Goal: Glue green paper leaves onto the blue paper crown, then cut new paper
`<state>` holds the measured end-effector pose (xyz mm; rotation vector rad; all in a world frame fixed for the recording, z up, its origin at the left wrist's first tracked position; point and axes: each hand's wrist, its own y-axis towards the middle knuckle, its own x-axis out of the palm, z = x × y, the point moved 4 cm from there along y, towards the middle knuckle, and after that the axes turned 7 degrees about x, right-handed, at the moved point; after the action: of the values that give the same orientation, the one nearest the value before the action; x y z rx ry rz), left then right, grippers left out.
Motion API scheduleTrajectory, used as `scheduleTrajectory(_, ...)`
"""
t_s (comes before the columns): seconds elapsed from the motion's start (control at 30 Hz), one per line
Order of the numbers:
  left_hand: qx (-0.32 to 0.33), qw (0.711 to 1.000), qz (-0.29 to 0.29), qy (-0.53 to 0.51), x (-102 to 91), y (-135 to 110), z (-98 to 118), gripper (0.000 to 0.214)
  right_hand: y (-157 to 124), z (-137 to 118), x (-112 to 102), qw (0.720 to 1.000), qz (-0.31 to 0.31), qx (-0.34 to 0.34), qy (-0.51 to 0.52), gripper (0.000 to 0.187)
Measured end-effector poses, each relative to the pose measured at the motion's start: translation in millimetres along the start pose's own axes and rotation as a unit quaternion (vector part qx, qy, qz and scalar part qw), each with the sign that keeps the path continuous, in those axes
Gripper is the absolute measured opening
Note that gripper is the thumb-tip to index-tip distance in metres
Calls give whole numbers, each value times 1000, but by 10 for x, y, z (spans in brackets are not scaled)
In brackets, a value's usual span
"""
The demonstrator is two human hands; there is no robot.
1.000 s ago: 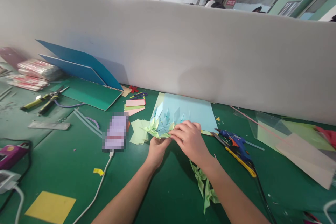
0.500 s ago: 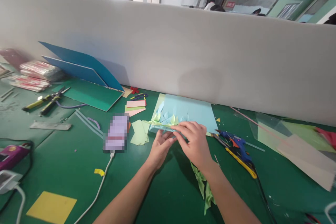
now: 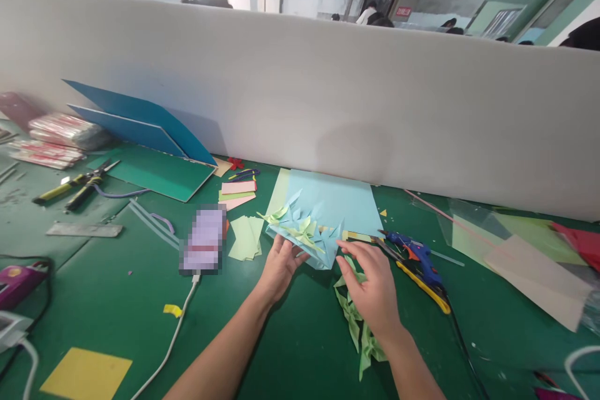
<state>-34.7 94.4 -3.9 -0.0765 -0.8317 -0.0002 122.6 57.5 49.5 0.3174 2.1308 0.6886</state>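
My left hand (image 3: 280,266) holds the near edge of a folded paper piece (image 3: 304,231), light blue with pale green points, lying flat on the green table. Its fingers curl under that edge. My right hand (image 3: 372,290) hovers just right of the piece with fingers spread, holding nothing, above a strip of folded green paper shapes (image 3: 359,325). A light blue sheet (image 3: 337,197) lies behind the piece against the white partition.
A blue and yellow glue gun (image 3: 419,262) lies right of my right hand. A phone (image 3: 204,240) with a white cable sits left, beside pale green squares (image 3: 246,237). Pliers (image 3: 75,184), a ruler (image 3: 84,229) and blue boards (image 3: 140,125) lie far left.
The paper piece went from raised and upright to lying flat on the table. My right hand let go of it and moved back to the right, over the green shapes.
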Motion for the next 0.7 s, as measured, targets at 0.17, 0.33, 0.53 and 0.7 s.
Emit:
scheduleTrajectory(0.17,-6,1000,18,13,49,-29,19,55,-9,-81,13,1000,-10,-15,-3,23)
scheduleTrajectory(0.33,-19,999,44,-3,104,-64,15,38,135,-254,63,996,-63,-58,-10,32)
scheduleTrajectory(0.53,-24,996,83,7,107,-99,41,33,205,-399,205,990,-124,-68,-26,34)
scheduleTrajectory(0.7,-16,995,88,53,142,-136,109,32,150,-414,229,989,-120,-79,-29,36)
